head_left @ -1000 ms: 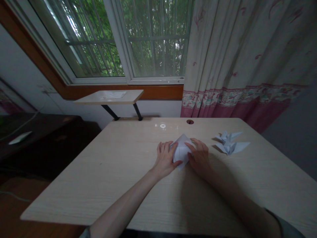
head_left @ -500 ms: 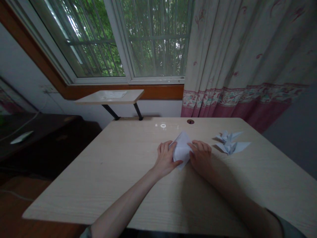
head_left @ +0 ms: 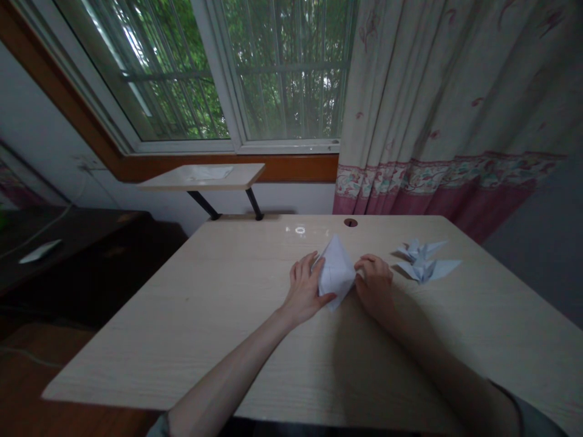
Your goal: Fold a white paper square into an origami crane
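Note:
A white folded paper (head_left: 336, 272) lies on the light wooden table (head_left: 228, 315) near its middle, one flap lifted. My left hand (head_left: 304, 290) presses the paper's left side, fingers on top and thumb at the lower corner. My right hand (head_left: 375, 284) sits at the paper's right edge with its fingers curled, pinching the lifted flap. Two finished white paper cranes (head_left: 423, 261) rest on the table to the right of my right hand.
A round cable hole (head_left: 350, 223) sits at the table's far edge. Behind it are a small shelf (head_left: 204, 177) under the window and a pink-bordered curtain (head_left: 450, 121). A dark cabinet (head_left: 68, 255) stands to the left.
The paper's upper flap has risen and swung up. My right hand has slid from the paper's top to its right edge and curled. My left hand has stayed put.

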A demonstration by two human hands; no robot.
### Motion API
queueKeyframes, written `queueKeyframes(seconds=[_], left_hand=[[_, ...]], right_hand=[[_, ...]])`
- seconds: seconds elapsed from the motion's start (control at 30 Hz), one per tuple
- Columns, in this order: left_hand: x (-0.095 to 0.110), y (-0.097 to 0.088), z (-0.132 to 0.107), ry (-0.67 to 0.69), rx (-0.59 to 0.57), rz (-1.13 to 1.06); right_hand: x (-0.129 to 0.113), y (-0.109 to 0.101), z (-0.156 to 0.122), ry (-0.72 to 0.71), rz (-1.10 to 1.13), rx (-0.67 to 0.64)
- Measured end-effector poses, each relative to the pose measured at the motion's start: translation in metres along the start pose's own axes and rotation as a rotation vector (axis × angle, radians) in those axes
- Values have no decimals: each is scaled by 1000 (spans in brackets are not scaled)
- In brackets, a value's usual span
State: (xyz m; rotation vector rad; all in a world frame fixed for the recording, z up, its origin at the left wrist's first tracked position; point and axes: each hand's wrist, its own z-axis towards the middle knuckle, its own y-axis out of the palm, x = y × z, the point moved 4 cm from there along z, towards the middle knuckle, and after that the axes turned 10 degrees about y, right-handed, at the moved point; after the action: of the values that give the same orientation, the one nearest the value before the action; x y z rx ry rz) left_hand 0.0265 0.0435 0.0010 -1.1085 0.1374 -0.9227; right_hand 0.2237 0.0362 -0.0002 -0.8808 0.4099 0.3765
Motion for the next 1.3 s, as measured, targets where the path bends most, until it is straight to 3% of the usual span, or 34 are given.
queueKeyframes(seconds=[0.53, 0.8, 1.0, 1.3], left_hand=[[-4, 4, -2, -49, -83, 25], [-1, -2, 4, -102, 16, 102], [5, -4, 8, -109, 28, 113], [3, -3, 5, -65, 47, -40]], right_hand=[[-7, 5, -4, -76, 140, -79], [-8, 5, -3, -79, 115, -90], [-10, 5, -3, -88, 124, -81], [-8, 8, -4, -124, 186, -139]])
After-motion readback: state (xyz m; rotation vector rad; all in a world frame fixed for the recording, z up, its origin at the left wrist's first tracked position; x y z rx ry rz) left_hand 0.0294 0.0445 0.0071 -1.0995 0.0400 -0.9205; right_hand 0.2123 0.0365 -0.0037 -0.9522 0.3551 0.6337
